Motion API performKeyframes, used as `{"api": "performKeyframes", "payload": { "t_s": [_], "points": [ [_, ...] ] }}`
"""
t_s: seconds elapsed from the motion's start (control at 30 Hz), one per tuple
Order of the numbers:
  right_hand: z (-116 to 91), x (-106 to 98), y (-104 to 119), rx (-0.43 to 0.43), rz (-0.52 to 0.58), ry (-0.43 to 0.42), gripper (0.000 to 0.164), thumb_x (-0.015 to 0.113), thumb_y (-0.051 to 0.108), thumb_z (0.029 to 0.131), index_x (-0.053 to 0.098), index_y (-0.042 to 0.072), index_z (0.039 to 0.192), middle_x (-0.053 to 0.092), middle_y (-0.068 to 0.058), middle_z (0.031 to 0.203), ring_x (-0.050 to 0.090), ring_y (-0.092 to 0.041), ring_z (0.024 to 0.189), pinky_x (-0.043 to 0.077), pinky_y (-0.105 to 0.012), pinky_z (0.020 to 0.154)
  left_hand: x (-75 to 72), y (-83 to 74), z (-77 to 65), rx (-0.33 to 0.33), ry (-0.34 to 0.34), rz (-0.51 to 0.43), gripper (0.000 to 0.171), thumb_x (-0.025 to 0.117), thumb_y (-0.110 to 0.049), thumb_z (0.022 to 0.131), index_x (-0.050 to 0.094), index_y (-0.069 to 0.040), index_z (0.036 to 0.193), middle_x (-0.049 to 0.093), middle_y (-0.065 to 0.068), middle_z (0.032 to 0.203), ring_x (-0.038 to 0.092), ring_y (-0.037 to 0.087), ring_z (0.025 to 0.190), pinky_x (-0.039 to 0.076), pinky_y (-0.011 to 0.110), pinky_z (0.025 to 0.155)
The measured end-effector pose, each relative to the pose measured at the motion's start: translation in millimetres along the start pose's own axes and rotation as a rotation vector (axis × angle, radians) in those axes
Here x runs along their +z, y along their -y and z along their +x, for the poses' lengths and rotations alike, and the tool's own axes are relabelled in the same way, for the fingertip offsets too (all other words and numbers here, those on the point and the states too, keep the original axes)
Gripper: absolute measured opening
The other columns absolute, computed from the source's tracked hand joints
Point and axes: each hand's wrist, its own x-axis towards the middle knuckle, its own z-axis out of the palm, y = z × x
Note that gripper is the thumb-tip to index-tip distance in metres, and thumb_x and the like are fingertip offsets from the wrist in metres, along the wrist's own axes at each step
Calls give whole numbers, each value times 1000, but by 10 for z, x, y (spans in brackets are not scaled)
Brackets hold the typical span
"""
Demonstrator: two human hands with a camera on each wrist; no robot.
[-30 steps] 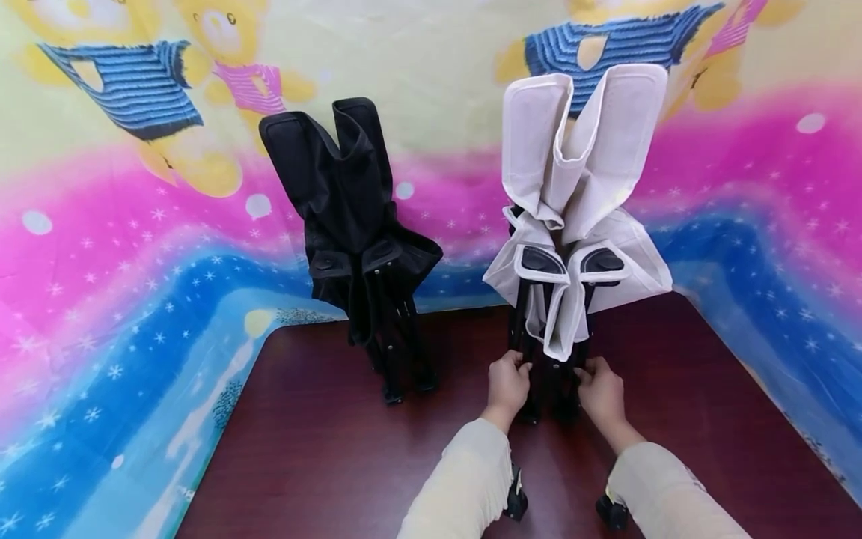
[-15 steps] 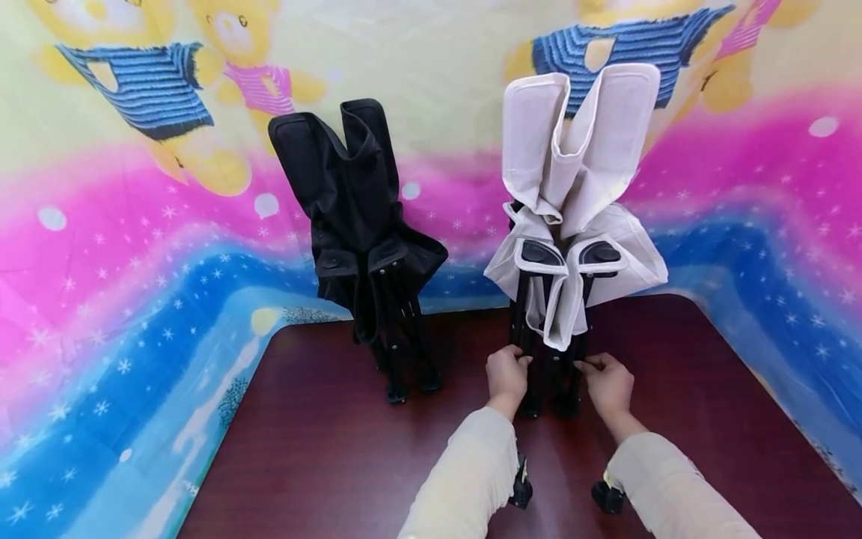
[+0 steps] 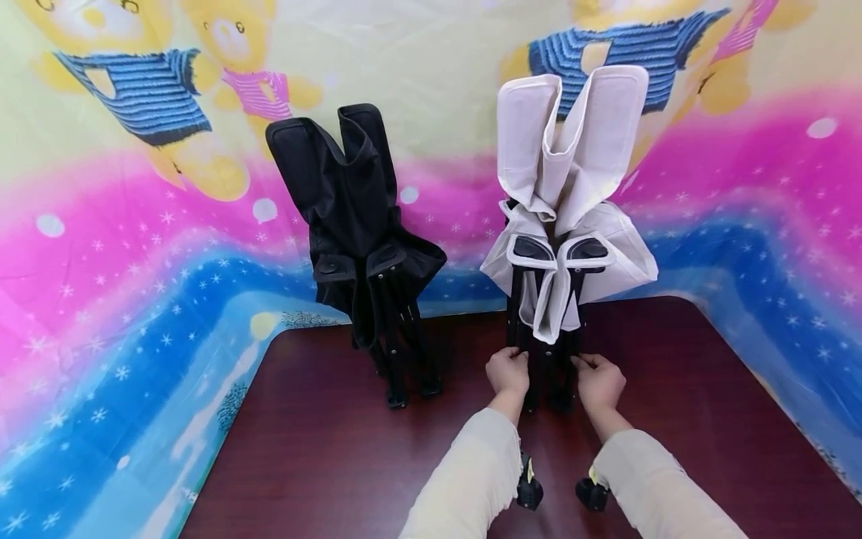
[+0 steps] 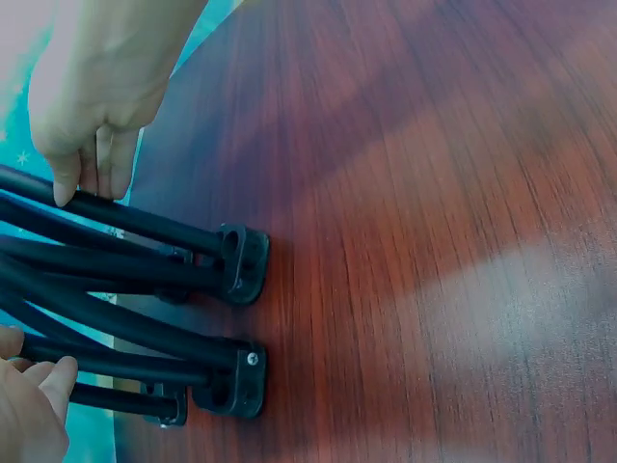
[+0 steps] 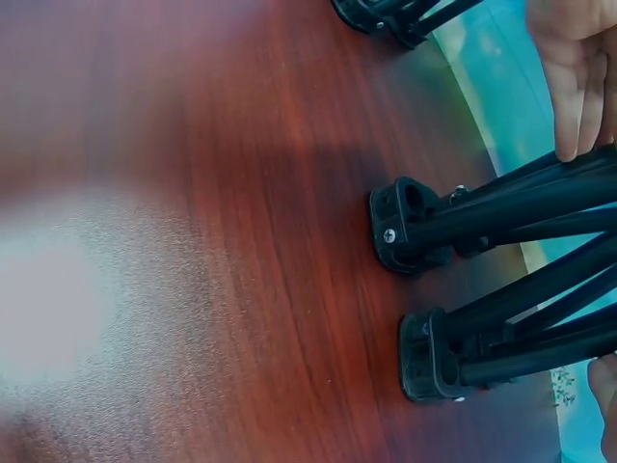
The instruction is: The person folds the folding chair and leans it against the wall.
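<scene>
A folded camping chair (image 3: 610,123) with off-white fabric and a black tube frame stands upright near the table's far edge. My left hand (image 3: 508,374) pinches one of its left legs low down, beneath the fabric. On the opposite side, my right hand (image 3: 599,382) pinches a right leg at about the same height. Thumb and fingers of the left hand (image 4: 29,410) lie on either side of a tube in the left wrist view. The chair's black plastic feet (image 5: 424,357) stand on the wood.
To the left stands a second folded camping chair (image 3: 353,195), all black, leaning slightly. A dark red wooden table (image 3: 323,457) with rounded corners carries both. Close behind hangs a printed cloth backdrop (image 3: 444,97) with bears, which also runs down both sides.
The white chair has shifted slightly back and to the left relative to the black one, with both hands staying at its legs. The black chair stays in place.
</scene>
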Motion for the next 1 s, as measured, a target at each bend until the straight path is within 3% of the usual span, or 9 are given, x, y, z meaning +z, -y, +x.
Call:
{"api": "performKeyframes", "payload": {
  "t_s": [0.17,0.43,0.63,1.0],
  "points": [
    [20,38,46,26,-31,-3,18,59,10,80,67,-5,84,63,-19,81,57,-34,81,41,-42,75,13,-3,-6,-51,30,-55,20,68,-8,71,68,1,89,65,8,74,60,16,71,48,24,62],
    [19,84,121,81,-29,24,24,50,14,84,66,-3,91,62,-20,86,54,-36,87,39,-43,79,-2,-37,-9,-66,101,-73,33,65,-6,74,60,5,104,63,15,92,59,21,86,47,27,71],
    [40,95,150,92,-9,107,28,43,11,87,63,-4,100,59,-20,100,51,-36,97,38,-43,83,-27,-37,17,-105,194,-102,38,60,-7,79,53,5,114,58,15,106,55,23,97,45,27,78],
    [102,128,180,150,49,261,34,38,8,88,51,-8,115,46,-23,118,38,-34,113,28,-40,95,-80,13,128,-16,266,36,41,60,-12,79,52,3,117,56,15,110,51,23,103,41,29,84]
  ]
}}
